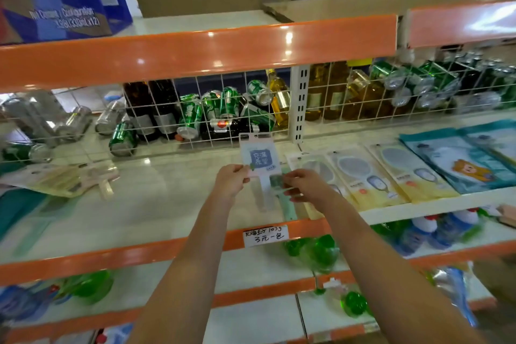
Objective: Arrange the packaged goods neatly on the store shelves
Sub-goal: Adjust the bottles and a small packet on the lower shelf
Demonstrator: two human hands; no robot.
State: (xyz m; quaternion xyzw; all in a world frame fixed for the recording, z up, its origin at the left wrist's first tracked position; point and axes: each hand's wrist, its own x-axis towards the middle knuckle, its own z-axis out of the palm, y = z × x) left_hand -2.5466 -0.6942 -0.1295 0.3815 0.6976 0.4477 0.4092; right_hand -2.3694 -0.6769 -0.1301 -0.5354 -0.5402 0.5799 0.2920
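A flat white packet [258, 158] with a blue label is held upright over the middle shelf [156, 201]. My left hand [231, 180] pinches its left edge. My right hand [305, 184] pinches its lower right part, over a pale green strip. To the right, three cream packets with hair brushes [360, 173] lie side by side in a row. Beyond them lie teal packets with a bear picture [472, 165]. A loose pile of packets [58, 179] lies at the shelf's left end.
A white wire grid [212, 109] backs the shelf, with green cans and dark and amber bottles behind it. An orange rail [195, 53] of the upper shelf hangs overhead. A handwritten price tag [265, 235] sits on the front rail. Green and blue bottles fill the lower shelves.
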